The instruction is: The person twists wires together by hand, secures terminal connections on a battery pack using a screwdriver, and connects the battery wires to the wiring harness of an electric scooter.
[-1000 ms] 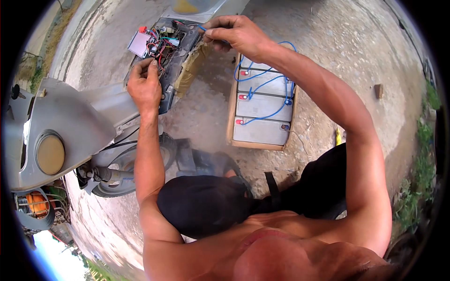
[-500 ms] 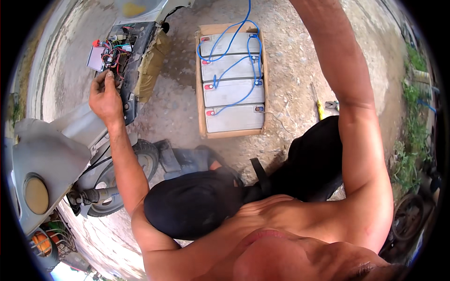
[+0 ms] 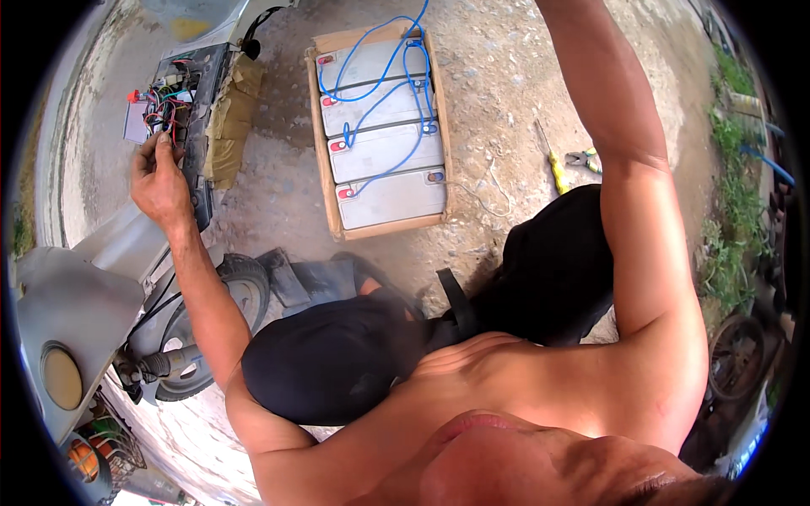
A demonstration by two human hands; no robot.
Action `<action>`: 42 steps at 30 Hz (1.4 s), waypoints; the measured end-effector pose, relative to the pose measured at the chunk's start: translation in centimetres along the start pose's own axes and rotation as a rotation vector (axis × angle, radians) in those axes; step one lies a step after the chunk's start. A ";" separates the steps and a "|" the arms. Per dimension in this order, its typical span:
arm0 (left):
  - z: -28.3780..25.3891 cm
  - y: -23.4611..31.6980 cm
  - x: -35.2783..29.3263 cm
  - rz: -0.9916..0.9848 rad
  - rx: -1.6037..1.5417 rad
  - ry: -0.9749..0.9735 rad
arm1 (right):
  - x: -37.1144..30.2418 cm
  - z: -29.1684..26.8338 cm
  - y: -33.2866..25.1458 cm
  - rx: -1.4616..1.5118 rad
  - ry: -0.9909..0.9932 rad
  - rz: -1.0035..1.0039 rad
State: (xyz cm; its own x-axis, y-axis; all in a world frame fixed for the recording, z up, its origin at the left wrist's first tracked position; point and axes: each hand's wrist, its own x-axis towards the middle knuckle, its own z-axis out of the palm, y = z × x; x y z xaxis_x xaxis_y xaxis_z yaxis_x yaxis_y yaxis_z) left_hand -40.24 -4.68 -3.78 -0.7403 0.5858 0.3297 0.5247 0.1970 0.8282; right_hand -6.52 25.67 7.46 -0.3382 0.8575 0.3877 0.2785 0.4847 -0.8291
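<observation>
Since a moment ago, the right arm has swung up and its hand has left the picture, so its grip cannot be told. Left hand (image 3: 159,181) pinches the thin wire bundle (image 3: 164,105) in the scooter's open compartment (image 3: 196,126); light, limp, fragile, best held by its insulation. Beyond lie boxed batteries (image 3: 384,143).

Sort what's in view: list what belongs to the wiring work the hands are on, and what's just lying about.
In the work: left hand at the wire bundle in the scooter's open compartment; cardboard box of grey batteries linked by blue wires.

Lying about: yellow-handled screwdriver, pliers, both on the ground.
</observation>
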 end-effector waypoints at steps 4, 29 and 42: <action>0.9 0.4 -0.1 -0.031 0.031 -0.040 | -1.1 0.4 10.0 -0.781 -0.372 0.036; 1.2 -1.5 1.1 0.003 -0.054 0.014 | -16.4 -2.7 4.7 -0.345 -1.443 0.391; -0.7 0.5 1.9 -0.066 -0.139 0.100 | -9.0 -9.7 -0.3 0.134 -1.232 0.293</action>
State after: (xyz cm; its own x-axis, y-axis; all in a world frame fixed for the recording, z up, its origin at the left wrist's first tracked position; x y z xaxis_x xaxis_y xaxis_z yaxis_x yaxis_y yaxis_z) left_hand -41.65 -4.05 -2.43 -0.8129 0.4929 0.3102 0.4154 0.1173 0.9020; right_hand 5.17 19.46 8.16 -0.9074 0.1676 -0.3853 0.4156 0.2228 -0.8818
